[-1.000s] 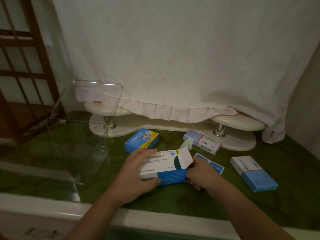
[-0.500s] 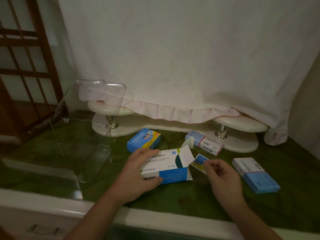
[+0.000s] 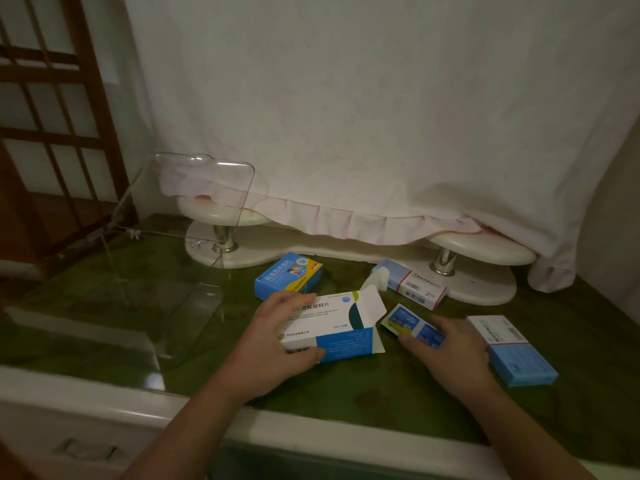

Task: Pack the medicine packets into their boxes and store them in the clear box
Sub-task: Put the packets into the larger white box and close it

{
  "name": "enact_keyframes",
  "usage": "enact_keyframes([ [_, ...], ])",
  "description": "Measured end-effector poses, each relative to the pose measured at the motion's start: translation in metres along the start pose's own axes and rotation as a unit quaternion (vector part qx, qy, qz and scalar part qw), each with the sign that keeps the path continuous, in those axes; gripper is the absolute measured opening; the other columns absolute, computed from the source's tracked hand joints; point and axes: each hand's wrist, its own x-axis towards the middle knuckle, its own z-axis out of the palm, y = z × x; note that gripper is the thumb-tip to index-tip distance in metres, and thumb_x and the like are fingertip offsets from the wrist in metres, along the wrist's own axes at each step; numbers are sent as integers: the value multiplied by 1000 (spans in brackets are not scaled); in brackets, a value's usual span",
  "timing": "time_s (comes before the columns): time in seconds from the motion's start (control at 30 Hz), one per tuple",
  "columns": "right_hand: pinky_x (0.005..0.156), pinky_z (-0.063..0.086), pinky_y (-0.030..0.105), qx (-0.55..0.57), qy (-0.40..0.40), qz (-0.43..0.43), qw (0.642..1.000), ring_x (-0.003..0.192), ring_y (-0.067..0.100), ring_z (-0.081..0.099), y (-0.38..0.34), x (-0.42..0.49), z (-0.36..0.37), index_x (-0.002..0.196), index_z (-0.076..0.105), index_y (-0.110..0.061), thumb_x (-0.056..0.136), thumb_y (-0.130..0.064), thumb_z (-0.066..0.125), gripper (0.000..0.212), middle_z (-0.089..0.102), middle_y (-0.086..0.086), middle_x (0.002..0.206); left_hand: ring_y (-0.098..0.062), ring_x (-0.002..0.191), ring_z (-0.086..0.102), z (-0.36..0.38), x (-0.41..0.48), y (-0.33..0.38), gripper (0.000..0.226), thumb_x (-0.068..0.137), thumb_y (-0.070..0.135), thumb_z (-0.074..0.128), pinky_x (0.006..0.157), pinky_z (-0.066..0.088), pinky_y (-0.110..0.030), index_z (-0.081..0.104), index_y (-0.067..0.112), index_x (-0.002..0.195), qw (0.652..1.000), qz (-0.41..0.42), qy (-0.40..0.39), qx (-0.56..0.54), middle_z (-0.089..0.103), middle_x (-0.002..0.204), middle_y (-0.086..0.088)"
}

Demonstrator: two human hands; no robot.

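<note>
The left hand (image 3: 277, 336) grips the white-and-blue cardboard medicine box (image 3: 332, 327) on the green marble counter (image 3: 346, 386), fingers curled over its top and thumb on the front face. The box's white end flap (image 3: 372, 303) stands open toward the right. Just beside that opening, the right hand (image 3: 446, 355) appears to pinch the small blue medicine packet (image 3: 410, 323) between thumb and fingers, low over the counter. The packet looks thin and slick, so a shallow pinch could let it slip. If it goes in at an angle, it may catch on the flap or crumple at the mouth. The box may also skid if the left hand's grip loosens. The clear plastic box (image 3: 204, 306) sits open well to the left, with no medicine visible in it.
</note>
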Motion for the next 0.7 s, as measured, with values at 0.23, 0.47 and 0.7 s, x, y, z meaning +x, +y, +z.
enact_keyframes([
  [0.23,98,50,42,23,-71,52,996,110,20,54,0,16,-12,130,53,-22,65,-58,81,79,50,4,124,8,128,36,1,1,-3,71,71,36,85,103,49,-34,50,47,132,1000,11,13,4,34,132,34],
  [0.47,87,56,40,-9,-108,91,990,96,19,62,-6,31,-19,99,62,-16,52,-59,86,69,63,6,106,7,127,35,2,2,-3,71,71,34,85,104,48,-34,48,54,128,1000,10,7,14,32,132,37],
  [0.7,88,55,45,43,-81,93,991,102,21,59,-9,20,-13,107,49,-24,46,-55,90,80,57,1,107,5,128,36,2,2,-4,73,70,37,85,104,48,-34,46,57,128,1000,12,10,15,31,132,38],
])
